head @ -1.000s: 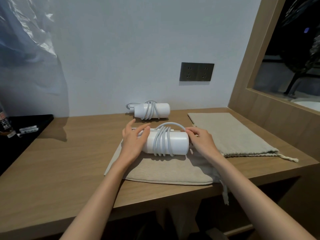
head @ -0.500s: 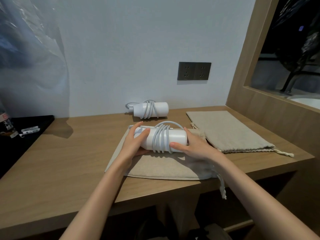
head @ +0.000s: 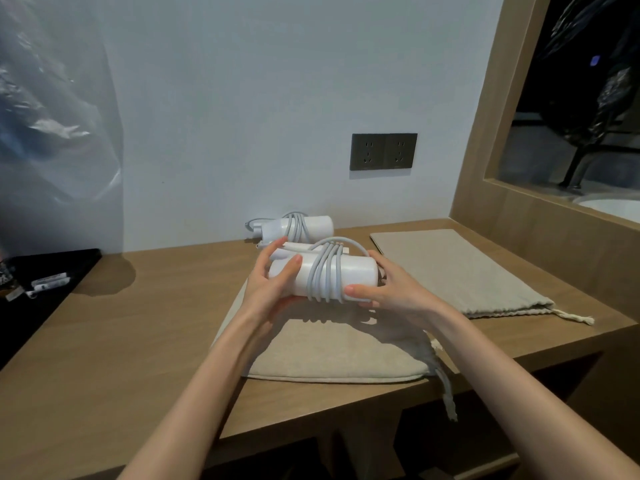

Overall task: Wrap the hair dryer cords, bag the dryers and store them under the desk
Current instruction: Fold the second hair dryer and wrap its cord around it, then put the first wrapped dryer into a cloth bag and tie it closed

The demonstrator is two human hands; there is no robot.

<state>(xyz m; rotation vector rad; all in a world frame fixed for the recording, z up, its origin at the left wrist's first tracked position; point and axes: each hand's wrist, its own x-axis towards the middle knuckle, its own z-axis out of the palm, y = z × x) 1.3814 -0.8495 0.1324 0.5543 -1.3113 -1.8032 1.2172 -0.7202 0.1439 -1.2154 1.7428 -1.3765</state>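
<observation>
Two beige bags lie flat on the wooden counter (head: 138, 341), which runs along a pale wall (head: 242, 98). The near bag (head: 329, 355) sits at the front edge with its drawstring (head: 441, 382) hanging over the side, and the far bag (head: 450, 268) lies to its right, mouth toward the front. Over the near bag both hands hold up the near hair dryer (head: 356, 275), a white cylinder lying sideways with its grey cord (head: 325, 278) wound several times round the middle; its shadow falls on the cloth below. The left hand (head: 266, 289) is curled round the dryer's left end, thumb on the front face. The right hand (head: 391, 292) is clamped on the right end, thumb along the lower front. Behind them, close to the wall, the far hair dryer (head: 311, 227) rests on the counter, its cord also wrapped round it. A dark double socket plate (head: 383, 151) is set in the wall above.
</observation>
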